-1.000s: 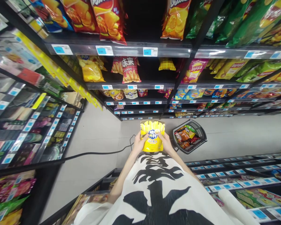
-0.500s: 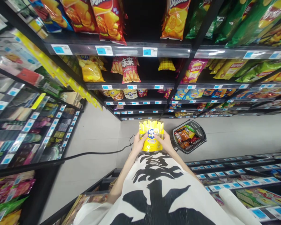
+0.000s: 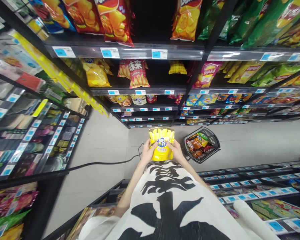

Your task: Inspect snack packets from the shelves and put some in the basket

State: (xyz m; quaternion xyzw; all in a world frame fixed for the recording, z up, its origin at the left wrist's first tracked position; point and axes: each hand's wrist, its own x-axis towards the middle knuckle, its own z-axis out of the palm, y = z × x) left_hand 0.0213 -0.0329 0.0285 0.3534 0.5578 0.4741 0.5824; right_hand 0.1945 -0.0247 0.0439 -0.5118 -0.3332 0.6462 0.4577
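Note:
A yellow snack pouch (image 3: 162, 151) with a blue logo is held upright in front of my body, its printed face toward me. My left hand (image 3: 147, 150) grips its left edge, thumb across the front. On the opposite edge, my right hand (image 3: 177, 150) holds the pouch in the same way. The fingers behind the pouch are hidden. To the right of my right hand, a dark shopping basket (image 3: 213, 141) stands on the floor with several snack packets (image 3: 197, 143) inside.
Ahead rises a black shelf rack (image 3: 129, 91) with bagged chips and price tags. More shelves (image 3: 27, 133) line the left side, and a low rack (image 3: 260, 190) is at the lower right. A black cable (image 3: 102, 163) crosses above the grey floor (image 3: 89, 186) on the left.
Both hands still hold the pouch, which has tilted slightly. My right thumb has shifted a little toward the pouch's right edge. The basket stays in place.

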